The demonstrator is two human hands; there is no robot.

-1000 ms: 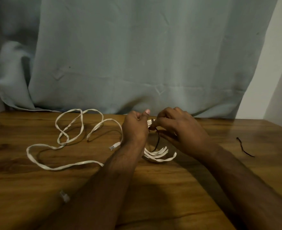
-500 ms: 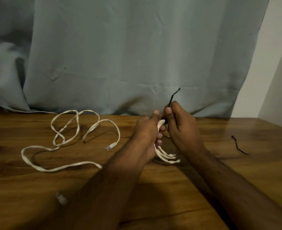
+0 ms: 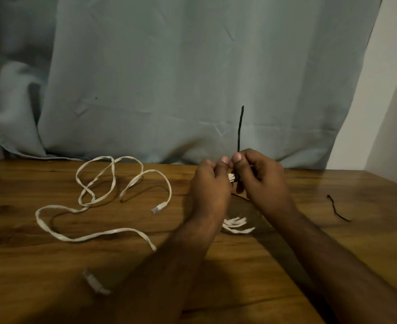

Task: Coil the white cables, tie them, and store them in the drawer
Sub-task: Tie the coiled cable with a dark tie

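The black tie (image 3: 240,127) now stands straight up from my right hand (image 3: 260,181), where a moment ago it leaned. My left hand (image 3: 210,192) clamps the coiled cable (image 3: 236,224) just above the table (image 3: 286,265). If either pinch loosens, I expect the loops to spring apart. The second white cable (image 3: 94,202) lies loose. No drawer shows.

Dim light, wooden table (image 3: 274,272), grey-green curtain (image 3: 181,73) hanging behind it; pale wall (image 3: 389,94) at right
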